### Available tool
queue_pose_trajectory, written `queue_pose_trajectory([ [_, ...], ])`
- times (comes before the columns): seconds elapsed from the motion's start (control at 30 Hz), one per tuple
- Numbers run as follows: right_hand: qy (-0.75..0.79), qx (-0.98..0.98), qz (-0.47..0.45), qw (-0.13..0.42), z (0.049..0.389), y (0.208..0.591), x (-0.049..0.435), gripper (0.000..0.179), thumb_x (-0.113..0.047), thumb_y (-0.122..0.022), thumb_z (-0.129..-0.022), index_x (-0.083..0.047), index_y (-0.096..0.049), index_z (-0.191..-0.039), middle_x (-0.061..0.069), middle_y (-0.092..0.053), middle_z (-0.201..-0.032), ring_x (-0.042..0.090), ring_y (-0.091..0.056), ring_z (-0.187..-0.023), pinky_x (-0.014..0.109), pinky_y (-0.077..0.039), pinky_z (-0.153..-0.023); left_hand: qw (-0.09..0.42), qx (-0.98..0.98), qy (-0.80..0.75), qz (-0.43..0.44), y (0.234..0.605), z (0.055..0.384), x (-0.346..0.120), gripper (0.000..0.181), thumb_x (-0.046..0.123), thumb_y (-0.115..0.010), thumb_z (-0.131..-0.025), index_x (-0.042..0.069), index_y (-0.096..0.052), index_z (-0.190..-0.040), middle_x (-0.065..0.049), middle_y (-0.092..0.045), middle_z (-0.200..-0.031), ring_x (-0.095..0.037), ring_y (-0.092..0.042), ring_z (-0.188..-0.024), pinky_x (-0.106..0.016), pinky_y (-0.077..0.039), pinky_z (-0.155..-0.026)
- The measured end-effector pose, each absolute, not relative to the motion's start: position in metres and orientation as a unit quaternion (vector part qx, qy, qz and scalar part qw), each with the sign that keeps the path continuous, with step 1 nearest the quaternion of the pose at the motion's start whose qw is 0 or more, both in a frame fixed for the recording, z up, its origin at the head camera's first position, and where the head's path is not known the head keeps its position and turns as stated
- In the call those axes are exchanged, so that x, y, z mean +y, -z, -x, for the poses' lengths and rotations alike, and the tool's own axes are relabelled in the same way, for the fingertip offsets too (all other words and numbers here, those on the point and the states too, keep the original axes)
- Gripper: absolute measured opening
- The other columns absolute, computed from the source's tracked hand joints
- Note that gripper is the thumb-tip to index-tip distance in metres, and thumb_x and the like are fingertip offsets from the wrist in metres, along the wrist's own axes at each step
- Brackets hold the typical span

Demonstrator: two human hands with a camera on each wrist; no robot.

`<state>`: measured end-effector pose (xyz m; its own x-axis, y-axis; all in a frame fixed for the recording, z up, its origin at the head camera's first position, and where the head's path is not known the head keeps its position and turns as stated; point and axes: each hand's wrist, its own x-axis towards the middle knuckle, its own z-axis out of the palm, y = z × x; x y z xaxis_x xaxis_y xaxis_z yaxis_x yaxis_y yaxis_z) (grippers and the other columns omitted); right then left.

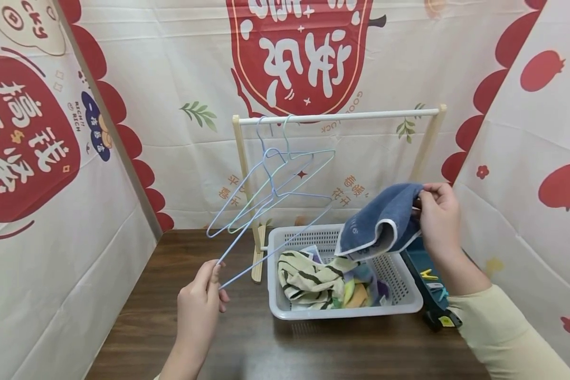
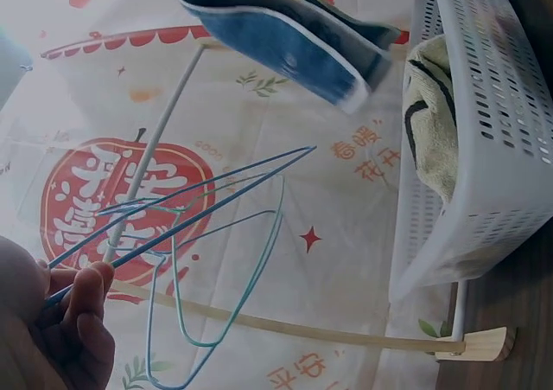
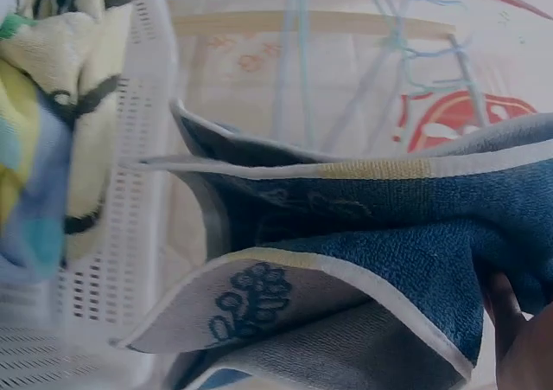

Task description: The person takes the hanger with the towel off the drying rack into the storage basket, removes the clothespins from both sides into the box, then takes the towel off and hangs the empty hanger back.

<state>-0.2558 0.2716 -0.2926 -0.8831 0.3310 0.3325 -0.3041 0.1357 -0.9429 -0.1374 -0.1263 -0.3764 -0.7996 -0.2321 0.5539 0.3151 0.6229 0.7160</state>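
My left hand (image 1: 200, 303) grips a blue wire hanger (image 1: 266, 257) by one end, holding it off the rack and tilted in front of it. In my right hand (image 1: 439, 219) a blue towel with white edging (image 1: 385, 216) is pinched near its upper corner; it hangs folded above the basket. The towel's folds and a grey inner side show in the right wrist view (image 3: 259, 312). Two more hangers, one blue and one green (image 1: 286, 138), hang from the white rod (image 1: 351, 115) of the wooden rack.
Under the towel stands a white perforated basket (image 1: 342, 315) holding a cream towel with dark stripes (image 1: 309, 279) and other coloured cloths. To its right sits a dark teal tray (image 1: 423, 264) with several clothes pegs (image 1: 434, 286). Printed cloth walls enclose the wooden table (image 1: 180, 253).
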Motion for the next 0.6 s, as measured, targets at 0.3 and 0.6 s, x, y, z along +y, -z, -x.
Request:
queue_pose_trajectory([
  [0.3,-0.72,-0.654,0.043,0.228,0.28,0.325,0.248,0.007,-0.01,-0.045,-0.101,-0.009,-0.051,-0.102,0.007,-0.056,-0.099,0.009,-0.064,-0.082,0.019,-0.054,-0.067,0.329,-0.83,0.449,0.038,0.371,0.135,-0.123,0.016,0.016,-0.05,-0.103,0.009,-0.064,-0.105,0.01,-0.053,-0.053,-0.001,-0.046,-0.039,-0.022,-0.042,-0.04],
  [0.6,-0.72,-0.67,0.046,0.176,0.286,0.347,0.231,0.007,-0.009,-0.042,-0.103,-0.004,-0.046,-0.105,0.011,-0.044,-0.109,0.009,-0.06,-0.091,0.022,-0.053,-0.077,0.341,-0.823,0.451,0.049,0.368,0.137,-0.121,0.013,0.013,-0.052,-0.102,0.009,-0.064,-0.105,0.009,-0.053,-0.051,0.0,-0.045,-0.038,-0.02,-0.041,-0.039],
])
